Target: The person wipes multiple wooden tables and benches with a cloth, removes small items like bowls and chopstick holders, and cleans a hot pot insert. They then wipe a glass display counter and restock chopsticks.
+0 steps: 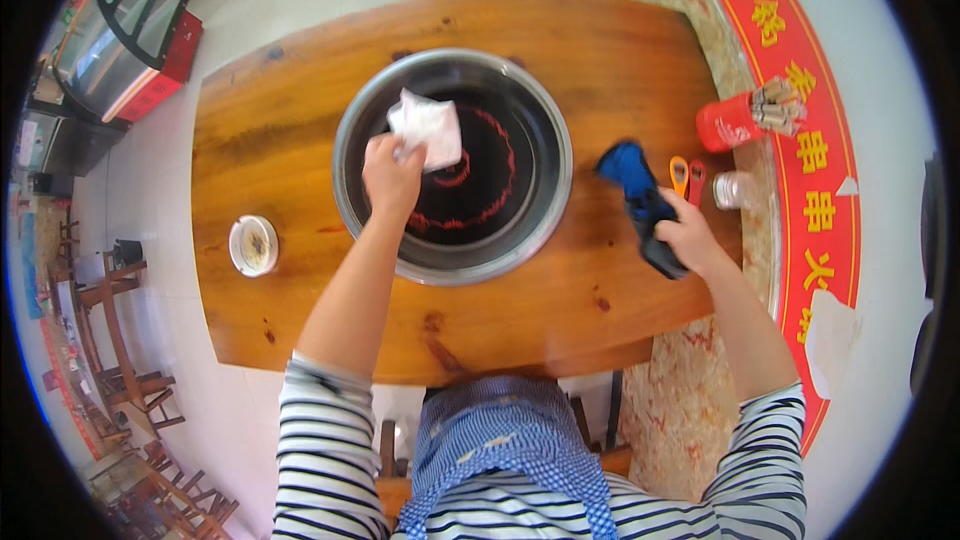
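My left hand [393, 176] grips a crumpled white cloth or tissue [430, 129]. It hangs over the left part of a round black cooker plate [491, 187] with red ring markings, sunk in a wide metal rim [559, 199]. Whether the cloth touches the plate, I cannot tell. Over the table's right side, my right hand [686, 231] is closed around a black and blue handheld device [628, 172], perhaps a small vacuum cleaner. Its blue end points towards the cooker, and its lower black part sticks out below my fingers.
A white ashtray [253, 245] sits on the wooden table [262, 131] at left. Along the right edge are a red holder [726, 122] of sticks, orange and red handles [687, 174], and a small clear jar [731, 190]. A wall with a red banner [825, 187] bounds that side.
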{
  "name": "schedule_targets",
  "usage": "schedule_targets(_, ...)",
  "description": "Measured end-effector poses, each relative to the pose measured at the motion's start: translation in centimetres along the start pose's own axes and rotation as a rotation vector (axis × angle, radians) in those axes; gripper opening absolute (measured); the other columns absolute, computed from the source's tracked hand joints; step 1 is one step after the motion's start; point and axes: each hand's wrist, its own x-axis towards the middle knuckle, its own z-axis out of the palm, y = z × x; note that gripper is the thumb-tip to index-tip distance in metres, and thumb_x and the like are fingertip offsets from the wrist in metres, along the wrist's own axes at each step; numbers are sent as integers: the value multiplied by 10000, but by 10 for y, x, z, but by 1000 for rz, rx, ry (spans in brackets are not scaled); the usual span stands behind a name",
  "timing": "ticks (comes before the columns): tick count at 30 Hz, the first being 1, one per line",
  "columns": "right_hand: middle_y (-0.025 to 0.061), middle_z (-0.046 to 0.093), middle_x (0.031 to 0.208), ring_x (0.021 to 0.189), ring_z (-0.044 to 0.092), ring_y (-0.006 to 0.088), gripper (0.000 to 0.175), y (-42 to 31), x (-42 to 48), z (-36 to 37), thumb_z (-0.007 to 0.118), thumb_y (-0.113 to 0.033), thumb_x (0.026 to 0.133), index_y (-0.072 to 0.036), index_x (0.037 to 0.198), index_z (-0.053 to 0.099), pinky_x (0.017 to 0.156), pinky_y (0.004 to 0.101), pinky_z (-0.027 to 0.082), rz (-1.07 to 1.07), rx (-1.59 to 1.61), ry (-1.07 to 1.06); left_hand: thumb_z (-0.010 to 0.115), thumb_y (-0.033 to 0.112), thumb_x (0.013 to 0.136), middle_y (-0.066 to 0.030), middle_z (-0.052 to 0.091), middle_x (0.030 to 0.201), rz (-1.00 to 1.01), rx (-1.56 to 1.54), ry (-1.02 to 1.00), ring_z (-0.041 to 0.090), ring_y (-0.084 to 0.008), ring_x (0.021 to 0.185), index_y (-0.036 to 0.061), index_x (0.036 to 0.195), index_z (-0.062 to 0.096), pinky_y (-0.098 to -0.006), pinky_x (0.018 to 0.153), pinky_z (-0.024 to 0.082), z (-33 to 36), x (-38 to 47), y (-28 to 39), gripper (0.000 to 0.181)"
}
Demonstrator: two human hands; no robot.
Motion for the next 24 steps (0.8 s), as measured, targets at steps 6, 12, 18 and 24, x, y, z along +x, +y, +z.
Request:
schedule_targets(6, 306, 257, 1505, 1428, 167, 462, 778, 85, 14, 105, 663, -475, 810, -31, 1406, 433, 1157, 559, 138, -340, -807, 477, 741, 314, 828, -180, 539, 1279, -57, -28, -69, 498, -289, 1217, 38, 1315, 532, -388, 981, 447, -9, -29, 9, 598)
schedule_targets(12, 215, 543, 1294, 1289, 441, 376, 495, 19, -63, 300, 673, -281, 738, 1, 1143, 641, 1132, 505, 274, -812, -566, 23, 669, 176, 905, -115, 576, 1208, -288, -2, 204, 569, -201, 1085, -1, 1245, 575, -320, 937, 466, -107, -132, -33, 395)
schedule_targets(18, 139, 588, 1130, 1097, 557, 323, 477, 64, -102, 244, 730, -259, 652, -56, 1078, 661, 1059, 490, 370, -869, -411, -120, 670, 191, 908, -85, 585, 1145, -633, -106, 340, 580, -174, 1018, 19, 1235, 537, -292, 809, 512, -185, -204, -104, 393)
schedule_targets(24, 239, 348, 1490, 1397, 290, 405, 579, 153, -151, 98, 559, -213, 820, 94, 1306, 494, 1164, 508, 191, -224, -799, 453, 729, 321, 863, -110, 546, 1153, -708, -101, 427, 636, -181, 828, 10, 1246, 506, -284, 593, 544, -232, -160, -212, 541)
